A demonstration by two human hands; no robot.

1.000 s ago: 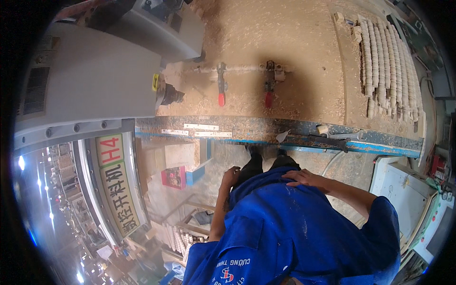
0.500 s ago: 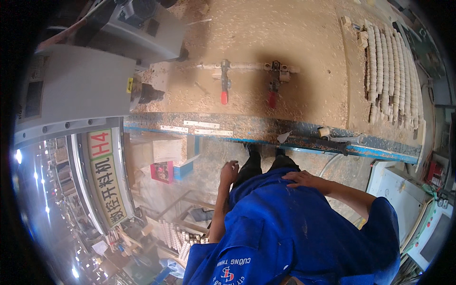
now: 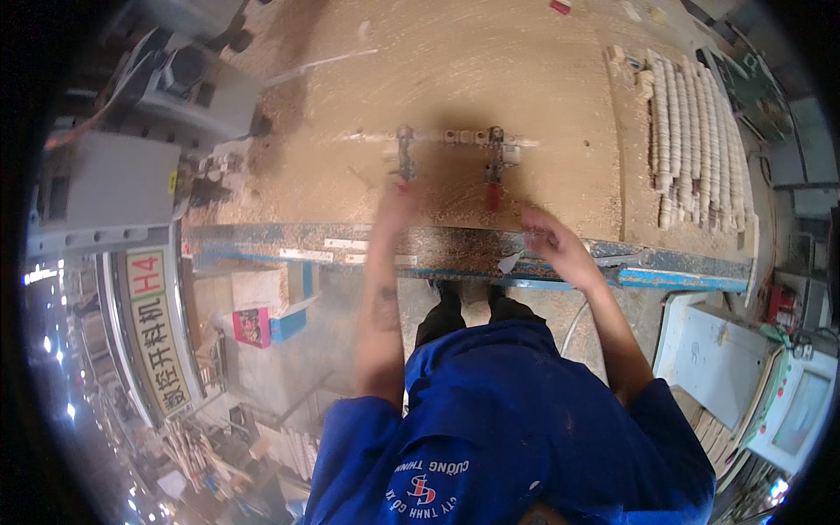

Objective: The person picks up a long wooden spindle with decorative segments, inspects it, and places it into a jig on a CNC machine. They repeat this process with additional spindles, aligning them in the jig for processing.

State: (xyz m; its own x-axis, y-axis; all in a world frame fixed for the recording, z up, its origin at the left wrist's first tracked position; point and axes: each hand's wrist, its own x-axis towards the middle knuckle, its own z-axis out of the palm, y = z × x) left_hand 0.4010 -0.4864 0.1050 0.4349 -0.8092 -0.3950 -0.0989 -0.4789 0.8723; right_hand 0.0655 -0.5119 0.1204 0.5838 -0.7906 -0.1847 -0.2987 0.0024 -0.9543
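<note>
Red-handled clamps [image 3: 494, 166] at 12 o'clock probably pinned that rod [image 3: 451, 136]; left hand [image 3: 398, 208] met one, grip too blurry; right hand [image 3: 551, 239] hung half-open, empty, near 3.

Both toggle clamps [image 3: 495, 162] are dark with red handles [image 3: 493, 196], against a tan worktop [image 3: 560, 96] flecked with paler shavings. The rods [image 3: 691, 140] are cream, patterned with rings along their length. The shirt [image 3: 490, 394] is deep blue with a red and white emblem [image 3: 422, 490], and the bench edge [image 3: 674, 279] carries a brighter blue stripe
</note>
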